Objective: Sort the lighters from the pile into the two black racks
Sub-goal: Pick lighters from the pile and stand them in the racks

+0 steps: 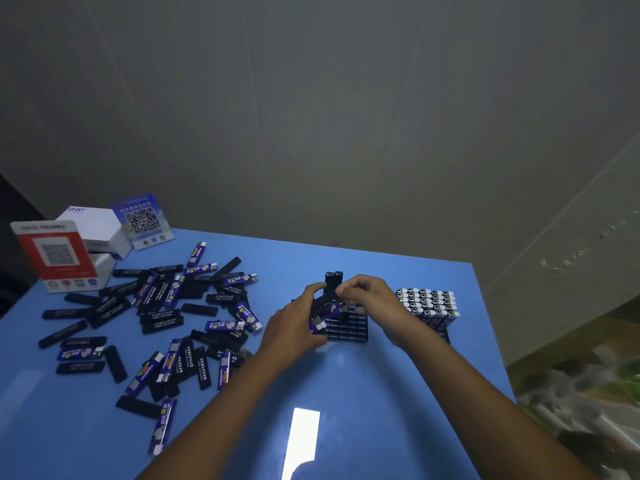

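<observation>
near rack, mid-desk | left hand grips lighter bundle over it; right hand pinches one | pile left of rack | full rack right | lighters likely light, stiff, slick: grip mid-body

Dim, bluish cast overall. White glare patch on the table near the bottom edge. Soft focus; wide-angle bending at edges.

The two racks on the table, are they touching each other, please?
Apart. The head view shows the right wrist and blue table between the near rack and the full rack.
</observation>
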`<state>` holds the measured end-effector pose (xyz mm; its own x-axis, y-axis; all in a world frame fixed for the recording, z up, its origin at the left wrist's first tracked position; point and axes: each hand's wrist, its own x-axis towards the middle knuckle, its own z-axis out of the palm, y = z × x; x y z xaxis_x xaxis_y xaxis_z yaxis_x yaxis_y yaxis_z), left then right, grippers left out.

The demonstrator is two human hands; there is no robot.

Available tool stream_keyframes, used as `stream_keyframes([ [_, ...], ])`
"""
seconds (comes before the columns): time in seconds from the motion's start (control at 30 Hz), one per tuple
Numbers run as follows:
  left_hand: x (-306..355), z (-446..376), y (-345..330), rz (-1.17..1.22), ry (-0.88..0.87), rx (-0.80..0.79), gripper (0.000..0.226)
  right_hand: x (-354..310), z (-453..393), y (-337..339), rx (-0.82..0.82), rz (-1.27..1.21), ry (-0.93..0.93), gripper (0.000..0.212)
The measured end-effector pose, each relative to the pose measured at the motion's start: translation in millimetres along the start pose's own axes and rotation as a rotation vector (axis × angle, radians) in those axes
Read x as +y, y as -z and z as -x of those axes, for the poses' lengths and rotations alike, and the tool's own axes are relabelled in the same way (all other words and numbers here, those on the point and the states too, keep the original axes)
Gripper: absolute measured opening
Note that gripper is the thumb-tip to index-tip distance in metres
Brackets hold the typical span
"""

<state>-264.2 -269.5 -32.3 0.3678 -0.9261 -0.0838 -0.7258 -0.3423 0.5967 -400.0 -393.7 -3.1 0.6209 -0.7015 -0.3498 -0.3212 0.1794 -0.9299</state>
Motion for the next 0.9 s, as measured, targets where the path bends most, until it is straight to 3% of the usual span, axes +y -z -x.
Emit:
stream_keyframes([
  [0.4,16.0,-11.5,-11.2,0.024,0.016,0.066,0.084,-4.7,-5.1,23.9,-0.004,-0.051,0.029,0.003],
  [0.7,0.2,-20.3,-15.9,0.062,0.078,0.032,0.065,-7.1,-21.5,28.4,-0.014,-0.323,-0.087,0.007],
  [0.9,-7.1,-24.4,-20.9,0.090,0.066,0.043,0.059,-2.2,-25.8,33.0,0.097,-0.596,-0.122,0.007],
])
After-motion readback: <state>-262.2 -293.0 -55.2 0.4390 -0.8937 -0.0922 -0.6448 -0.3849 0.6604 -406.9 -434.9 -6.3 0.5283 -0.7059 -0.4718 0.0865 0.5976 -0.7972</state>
